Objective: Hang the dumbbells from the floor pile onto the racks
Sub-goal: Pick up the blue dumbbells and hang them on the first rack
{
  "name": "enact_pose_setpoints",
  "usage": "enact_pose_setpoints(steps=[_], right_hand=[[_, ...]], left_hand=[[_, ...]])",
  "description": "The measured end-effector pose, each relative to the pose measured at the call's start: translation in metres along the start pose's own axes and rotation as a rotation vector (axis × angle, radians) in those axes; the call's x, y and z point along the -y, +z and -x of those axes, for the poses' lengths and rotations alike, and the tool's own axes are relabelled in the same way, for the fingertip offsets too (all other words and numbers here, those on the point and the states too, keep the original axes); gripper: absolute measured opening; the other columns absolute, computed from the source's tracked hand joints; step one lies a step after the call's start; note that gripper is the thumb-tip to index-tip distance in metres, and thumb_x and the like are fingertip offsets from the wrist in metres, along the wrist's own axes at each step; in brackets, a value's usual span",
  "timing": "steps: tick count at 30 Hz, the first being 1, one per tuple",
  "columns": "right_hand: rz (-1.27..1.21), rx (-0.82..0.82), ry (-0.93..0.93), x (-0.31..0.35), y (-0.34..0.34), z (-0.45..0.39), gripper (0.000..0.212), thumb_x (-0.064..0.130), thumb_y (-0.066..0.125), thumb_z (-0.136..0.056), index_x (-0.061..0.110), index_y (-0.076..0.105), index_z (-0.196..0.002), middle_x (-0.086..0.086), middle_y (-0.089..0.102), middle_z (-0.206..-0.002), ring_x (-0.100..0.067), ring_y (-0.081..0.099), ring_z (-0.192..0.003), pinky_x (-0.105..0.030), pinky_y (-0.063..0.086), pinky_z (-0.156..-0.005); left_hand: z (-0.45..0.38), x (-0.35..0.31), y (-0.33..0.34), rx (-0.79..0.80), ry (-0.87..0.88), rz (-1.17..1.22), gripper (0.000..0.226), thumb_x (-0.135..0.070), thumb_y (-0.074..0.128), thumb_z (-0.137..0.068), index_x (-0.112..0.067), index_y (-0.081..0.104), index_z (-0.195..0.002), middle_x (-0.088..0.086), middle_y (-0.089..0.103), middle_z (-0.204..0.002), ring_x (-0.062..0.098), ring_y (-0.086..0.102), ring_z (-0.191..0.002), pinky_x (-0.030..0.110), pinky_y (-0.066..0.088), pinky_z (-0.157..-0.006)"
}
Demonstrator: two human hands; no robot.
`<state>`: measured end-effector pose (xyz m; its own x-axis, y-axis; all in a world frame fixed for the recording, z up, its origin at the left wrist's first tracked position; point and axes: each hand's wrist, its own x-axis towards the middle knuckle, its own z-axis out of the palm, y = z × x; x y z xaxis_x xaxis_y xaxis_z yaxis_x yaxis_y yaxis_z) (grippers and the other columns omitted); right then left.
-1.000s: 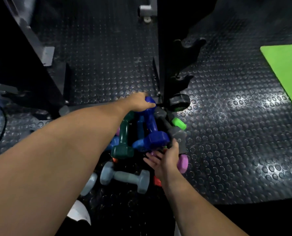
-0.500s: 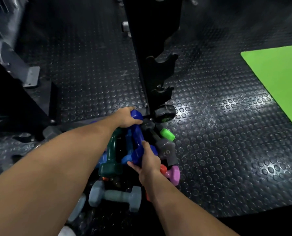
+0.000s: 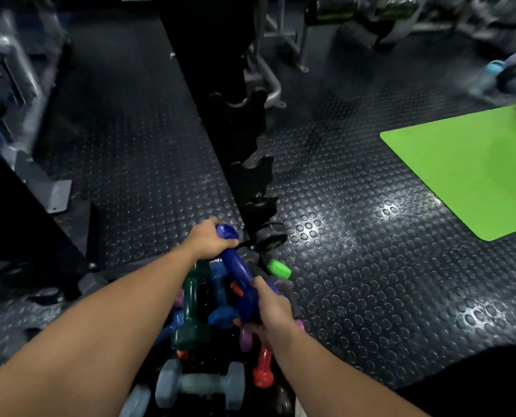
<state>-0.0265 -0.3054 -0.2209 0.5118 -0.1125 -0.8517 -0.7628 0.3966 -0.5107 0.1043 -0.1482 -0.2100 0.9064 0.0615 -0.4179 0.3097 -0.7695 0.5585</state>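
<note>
A dark blue dumbbell [image 3: 236,266] is held above the floor pile by both hands. My left hand [image 3: 210,240] grips its far head and my right hand [image 3: 270,311] grips its near head. Under it lie a dark green dumbbell [image 3: 192,308], a lighter blue dumbbell [image 3: 220,296], a grey dumbbell [image 3: 201,383], a red dumbbell [image 3: 263,368] and a bright green dumbbell [image 3: 278,268]. The black upright rack [image 3: 220,115] with empty hook cradles [image 3: 255,173] rises just beyond the pile. A black dumbbell [image 3: 270,236] sits on its lowest cradle.
Studded black rubber floor [image 3: 356,266] all around. A green mat [image 3: 467,173] lies at the right. A grey metal frame foot [image 3: 50,191] stands at the left. Gym machines and bags are blurred at the far back.
My right hand moved from beside the pile onto the near head of the dark blue dumbbell and closed. The dumbbell rose off the pile. The view tilted up, showing more rack.
</note>
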Motion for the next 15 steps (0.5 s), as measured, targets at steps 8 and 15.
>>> enact_pose_setpoints(steps=[8, 15], right_hand=[[0.271, -0.015, -0.253, 0.093, -0.045, 0.027, 0.062, 0.035, 0.083, -0.064, 0.001, 0.059, -0.11, -0.024, 0.07, -0.101, -0.031, 0.07, -0.065, -0.048, 0.061, -0.054], [0.441, -0.102, -0.482, 0.197, -0.065, 0.022, 0.058, 0.044, 0.078, -0.057, 0.0, 0.067, -0.094, -0.011, 0.063, -0.066, -0.026, 0.056, -0.051, -0.029, 0.04, -0.047]], left_hand=[[0.038, -0.05, -0.027, -0.124, -0.044, 0.324, 0.059, -0.039, 0.088, -0.065, -0.018, 0.049, -0.104, 0.006, 0.062, -0.104, 0.024, 0.06, -0.092, 0.036, 0.05, -0.077], [0.076, -0.086, -0.018, -0.047, -0.087, 0.963, 0.077, -0.03, 0.087, -0.044, -0.016, 0.054, -0.112, 0.012, 0.065, -0.113, 0.025, 0.068, -0.082, 0.04, 0.061, -0.06]])
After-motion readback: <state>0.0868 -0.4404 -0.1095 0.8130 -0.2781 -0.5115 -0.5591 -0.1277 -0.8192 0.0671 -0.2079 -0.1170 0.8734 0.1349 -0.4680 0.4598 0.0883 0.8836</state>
